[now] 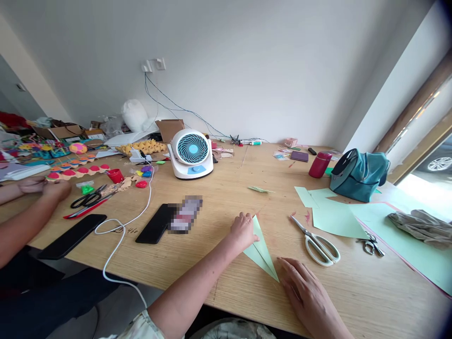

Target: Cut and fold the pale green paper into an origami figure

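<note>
Currently a folded green paper [260, 249] is being pinned flat on the counter [219, 207]: the left hand [243, 231] is pressing its upper tip, the right hand [303, 287] lying open-palmed at its lower point. Neither grip is closed around it, so uneven pressure risks the crease being skewed.

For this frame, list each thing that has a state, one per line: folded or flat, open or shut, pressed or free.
folded green paper: creased into a narrow kite shape, flat on the table
left hand: fingers pressing the paper's upper part
right hand: palm down beside the paper's lower tip
white-handled scissors: shut, lying free
green sheet: flat, unfolded
teal bag: zipped shut, upright
</note>
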{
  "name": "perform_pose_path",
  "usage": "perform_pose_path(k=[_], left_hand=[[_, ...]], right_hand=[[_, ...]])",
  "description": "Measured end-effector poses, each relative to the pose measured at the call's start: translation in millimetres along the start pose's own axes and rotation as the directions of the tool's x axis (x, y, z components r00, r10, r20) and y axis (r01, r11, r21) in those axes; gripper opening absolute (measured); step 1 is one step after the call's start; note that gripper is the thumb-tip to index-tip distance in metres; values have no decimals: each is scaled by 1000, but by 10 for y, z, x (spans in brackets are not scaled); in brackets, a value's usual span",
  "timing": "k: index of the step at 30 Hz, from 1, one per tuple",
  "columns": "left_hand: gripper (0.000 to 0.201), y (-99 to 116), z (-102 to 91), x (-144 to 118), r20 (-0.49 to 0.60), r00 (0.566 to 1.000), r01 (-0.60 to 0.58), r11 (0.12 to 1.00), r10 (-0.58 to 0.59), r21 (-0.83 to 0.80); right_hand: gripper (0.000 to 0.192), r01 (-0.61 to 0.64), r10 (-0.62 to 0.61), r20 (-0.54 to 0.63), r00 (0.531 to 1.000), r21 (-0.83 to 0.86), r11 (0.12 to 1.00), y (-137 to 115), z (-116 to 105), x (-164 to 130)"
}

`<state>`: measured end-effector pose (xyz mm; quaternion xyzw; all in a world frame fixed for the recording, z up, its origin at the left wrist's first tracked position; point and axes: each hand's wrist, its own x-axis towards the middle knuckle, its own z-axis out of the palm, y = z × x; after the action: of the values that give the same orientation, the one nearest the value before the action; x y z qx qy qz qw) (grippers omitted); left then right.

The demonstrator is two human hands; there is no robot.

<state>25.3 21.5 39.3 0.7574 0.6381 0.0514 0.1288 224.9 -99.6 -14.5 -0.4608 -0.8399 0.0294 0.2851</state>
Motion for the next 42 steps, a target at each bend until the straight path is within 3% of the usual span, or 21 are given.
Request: perform_pose_path(k=[5, 9, 12, 16, 20, 28, 32, 34, 37, 42], left_hand=[[67, 20, -12, 101, 15, 1000, 2, 1000, -1, -22], [55, 23, 33, 189, 7, 998, -63, 997, 63, -36], [42, 13, 140, 199, -43, 990, -133, 991, 132, -32], [34, -55, 313, 184, -125, 974, -193, 981, 191, -5], [29, -170, 405, 251, -239, 939, -278, 956, 249, -93], [27, -316, 444, 407, -376, 917, -299, 853, 133, -428], [32, -353, 478, 440, -409, 908, -305, 811, 89, -500], [35, -371, 494, 454, -418, 905, -310, 794, 78, -523], [40, -397, 513, 468, -413, 909, -308, 769, 64, -560], [44, -410, 524, 467, -412, 908, -324, 754, 78, -571]], right_hand=[[39, 3, -3, 9, 1000, 39, 999, 21, -3, 22], [38, -23, 24, -15, 1000, 71, 997, 51, 8, 59], [37, -71, 72, -17, 997, 80, 994, 48, 63, 109], [44, -184, 180, 86, 980, 39, 982, -22, 198, 243], [45, -226, 216, 148, 965, 51, 973, -79, 317, 419], [45, -205, 190, 182, 965, 66, 977, 212, 339, 777], [42, -177, 171, 190, 967, 14, 984, 416, 357, 1078], [39, -221, 227, 200, 953, -51, 974, 450, 365, 1233], [30, -364, 395, 209, 895, -172, 915, 418, 367, 1413], [32, -442, 465, 236, 853, -146, 885, 338, 371, 1505]])
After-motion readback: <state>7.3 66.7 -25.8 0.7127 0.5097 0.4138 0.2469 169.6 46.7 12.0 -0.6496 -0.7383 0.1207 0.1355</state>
